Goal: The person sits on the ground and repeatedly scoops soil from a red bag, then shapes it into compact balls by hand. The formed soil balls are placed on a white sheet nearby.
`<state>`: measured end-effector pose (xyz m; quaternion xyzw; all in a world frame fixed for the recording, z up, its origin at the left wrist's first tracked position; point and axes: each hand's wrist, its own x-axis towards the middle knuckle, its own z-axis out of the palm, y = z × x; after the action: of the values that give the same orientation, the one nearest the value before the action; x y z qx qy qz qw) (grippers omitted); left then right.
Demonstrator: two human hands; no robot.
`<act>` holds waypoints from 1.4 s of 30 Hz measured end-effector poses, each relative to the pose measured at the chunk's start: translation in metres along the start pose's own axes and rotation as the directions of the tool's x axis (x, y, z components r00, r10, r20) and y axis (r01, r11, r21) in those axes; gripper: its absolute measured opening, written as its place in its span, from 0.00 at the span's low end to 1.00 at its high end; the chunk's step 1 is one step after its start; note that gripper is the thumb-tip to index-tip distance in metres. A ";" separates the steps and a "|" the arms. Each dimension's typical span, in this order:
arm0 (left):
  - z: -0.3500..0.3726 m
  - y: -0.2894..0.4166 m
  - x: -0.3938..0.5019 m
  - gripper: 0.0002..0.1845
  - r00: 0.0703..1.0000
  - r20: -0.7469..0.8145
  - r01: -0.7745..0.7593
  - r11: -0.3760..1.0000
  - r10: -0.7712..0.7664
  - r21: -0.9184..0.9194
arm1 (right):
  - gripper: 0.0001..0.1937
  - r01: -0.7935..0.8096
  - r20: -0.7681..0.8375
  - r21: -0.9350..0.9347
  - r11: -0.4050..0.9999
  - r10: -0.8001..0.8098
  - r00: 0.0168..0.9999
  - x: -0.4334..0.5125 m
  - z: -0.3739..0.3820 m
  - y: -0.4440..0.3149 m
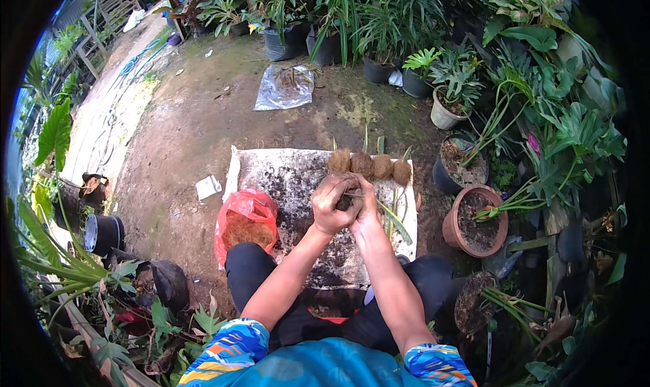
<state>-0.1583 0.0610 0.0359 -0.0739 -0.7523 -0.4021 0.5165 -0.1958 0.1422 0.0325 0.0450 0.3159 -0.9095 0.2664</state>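
Observation:
My left hand (331, 204) and my right hand (366, 199) are cupped together around a ball of soil and brown fibre (344, 202), above a soil-stained white sack sheet (299, 184). A long green leaf (398, 224) extends to the right from beside my right hand; whether it joins the ball is hidden. Beyond my hands, several fibre-wrapped balls (361, 164) stand in a row along the sheet's far right edge, with leaf pieces at them. A red plastic bag (264, 202) holding loose brown fibre (248, 229) is at the sheet's left, by my left knee.
A terracotta-coloured pot (451, 229) and a dark pot (447, 179) stand right of the sheet. Potted plants line the far side. A clear plastic sheet (269, 95) with debris lies on the bare ground ahead. A white packet (207, 188) and a black pot (109, 233) are at left.

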 end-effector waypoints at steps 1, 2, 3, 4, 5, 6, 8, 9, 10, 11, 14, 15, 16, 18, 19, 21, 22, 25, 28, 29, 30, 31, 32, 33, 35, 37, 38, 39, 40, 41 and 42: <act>0.001 -0.001 0.001 0.18 1.000 0.012 -0.022 1.000 0.022 0.007 | 0.16 -0.001 -0.026 0.033 0.999 0.002 1.000 0.002 -0.002 0.001; 0.000 0.000 0.001 0.18 1.000 0.021 -0.005 0.999 0.007 -0.049 | 0.13 -0.014 -0.017 0.049 0.999 0.015 1.000 0.002 -0.004 0.001; 0.000 0.001 0.002 0.18 0.997 0.060 0.041 0.999 -0.041 0.002 | 0.14 0.013 0.016 0.071 0.997 -0.014 1.000 0.003 -0.004 0.000; 0.001 0.002 0.003 0.17 0.996 0.083 0.012 0.999 -0.015 0.041 | 0.14 0.003 0.041 0.109 0.994 -0.007 0.999 0.005 -0.003 -0.002; 0.001 0.004 0.006 0.16 0.994 0.101 0.029 0.996 -0.038 0.090 | 0.15 -0.002 -0.016 0.123 0.992 0.004 1.000 0.006 -0.002 -0.003; 0.003 0.007 0.007 0.19 0.997 0.068 0.022 0.994 -0.030 0.111 | 0.16 0.017 0.018 0.163 0.987 -0.021 1.000 0.004 0.000 -0.004; 0.004 0.014 0.011 0.23 0.994 -0.014 0.108 0.979 -0.107 0.171 | 0.17 0.077 -0.053 0.193 0.978 -0.067 0.996 -0.002 0.007 -0.003; 0.004 0.016 0.013 0.23 0.986 -0.043 0.163 0.978 -0.159 0.130 | 0.18 0.099 -0.083 0.089 0.991 -0.092 0.992 -0.005 0.010 -0.002; 0.002 0.017 0.015 0.23 0.978 -0.068 0.205 0.975 -0.200 0.089 | 0.19 0.136 -0.076 -0.010 0.991 -0.137 0.988 -0.007 0.014 -0.001; 0.001 0.018 0.018 0.23 0.980 -0.100 0.180 0.982 -0.174 0.061 | 0.20 0.171 -0.010 -0.100 0.980 -0.173 0.985 -0.010 0.017 -0.001; -0.007 0.016 0.021 0.20 0.890 -0.034 0.439 0.874 -0.455 -0.209 | 0.22 0.127 -0.035 -0.163 0.978 -0.134 0.990 -0.007 0.024 -0.012; -0.009 0.015 0.022 0.19 0.861 -0.031 0.484 0.836 -0.508 -0.257 | 0.22 0.097 -0.087 -0.173 0.980 -0.113 0.990 -0.005 0.024 -0.016; -0.009 0.016 0.020 0.18 0.882 0.030 0.464 0.856 -0.470 -0.228 | 0.21 0.040 0.030 -0.027 0.999 -0.039 0.999 -0.004 0.024 -0.018; -0.008 0.016 0.016 0.19 0.944 0.019 0.330 0.937 -0.330 -0.112 | 0.21 -0.039 0.072 -0.041 0.998 0.042 0.997 -0.005 0.022 -0.021; -0.007 0.016 0.014 0.19 0.948 0.012 0.318 0.942 -0.318 -0.112 | 0.21 -0.075 0.113 -0.013 0.997 0.076 0.991 -0.005 0.021 -0.021; -0.005 0.016 0.010 0.20 0.955 -0.019 0.294 0.952 -0.297 -0.088 | 0.21 -0.016 0.054 -0.153 0.988 0.025 0.998 -0.006 0.018 -0.017; -0.004 0.016 0.008 0.19 0.918 -0.001 0.389 0.904 -0.395 -0.176 | 0.21 -0.001 0.047 -0.225 0.974 0.012 0.999 -0.006 0.017 -0.015; -0.006 0.011 0.005 0.18 0.973 0.006 0.229 0.968 -0.230 -0.104 | 0.21 0.017 -0.050 -0.259 0.966 -0.031 0.998 -0.004 0.015 -0.010; -0.005 0.008 0.005 0.17 0.961 0.043 0.277 0.952 -0.274 -0.126 | 0.19 0.046 -0.067 -0.201 0.978 -0.060 0.996 -0.001 0.014 -0.011; -0.004 0.008 0.005 0.16 0.958 0.046 0.287 0.948 -0.283 -0.136 | 0.19 0.027 -0.078 -0.194 0.981 -0.043 0.996 0.000 0.013 -0.012; -0.001 0.009 0.005 0.18 0.958 0.003 0.286 0.954 -0.287 -0.095 | 0.19 0.064 -0.082 -0.154 0.986 -0.077 0.994 -0.001 0.014 -0.013; 0.002 0.011 0.005 0.20 0.957 -0.042 0.285 0.957 -0.287 -0.053 | 0.19 0.067 -0.078 -0.098 0.993 -0.074 0.994 -0.001 0.014 -0.013; 0.005 0.014 0.005 0.21 0.955 -0.089 0.283 0.959 -0.283 -0.010 | 0.19 0.080 -0.086 -0.053 0.995 -0.084 0.993 -0.002 0.016 -0.012; 0.007 0.016 0.005 0.23 0.950 -0.142 0.283 0.959 -0.279 0.003 | 0.18 0.161 -0.048 -0.122 0.979 -0.168 0.985 -0.004 0.018 -0.011; 0.009 0.020 0.007 0.21 0.840 -0.145 0.475 0.837 -0.523 -0.271 | 0.17 0.348 0.023 -0.247 0.904 -0.353 0.935 -0.007 0.023 -0.005; 0.007 0.021 0.009 0.17 0.659 -0.051 0.569 0.542 -0.750 -0.618 | 0.14 0.502 0.149 -0.393 0.771 -0.485 0.862 -0.009 0.030 0.001; 0.003 0.019 0.010 0.13 0.695 -0.118 0.498 0.594 -0.709 -0.632 | 0.15 0.481 0.151 -0.346 0.806 -0.458 0.876 -0.008 0.032 0.002; 0.000 0.019 0.011 0.10 0.681 -0.107 0.466 0.542 -0.725 -0.699 | 0.16 0.391 0.099 -0.338 0.856 -0.381 0.919 -0.008 0.033 0.002; -0.002 0.017 0.011 0.10 0.662 -0.077 0.523 0.532 -0.746 -0.666 | 0.18 0.351 0.093 -0.229 0.908 -0.339 0.936 -0.008 0.033 0.001; -0.004 0.016 0.010 0.10 0.679 -0.100 0.512 0.568 -0.727 -0.644 | 0.19 0.237 0.041 -0.153 0.959 -0.233 0.972 -0.007 0.033 -0.001; -0.004 0.015 0.010 0.10 0.709 -0.085 0.567 0.638 -0.700 -0.521 | 0.21 0.158 0.005 -0.067 0.985 -0.158 0.988 -0.007 0.031 -0.003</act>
<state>-0.1519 0.0651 0.0522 0.1354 -0.5312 -0.7303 0.4077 -0.1890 0.1285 0.0610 0.0109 0.3490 -0.9166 0.1950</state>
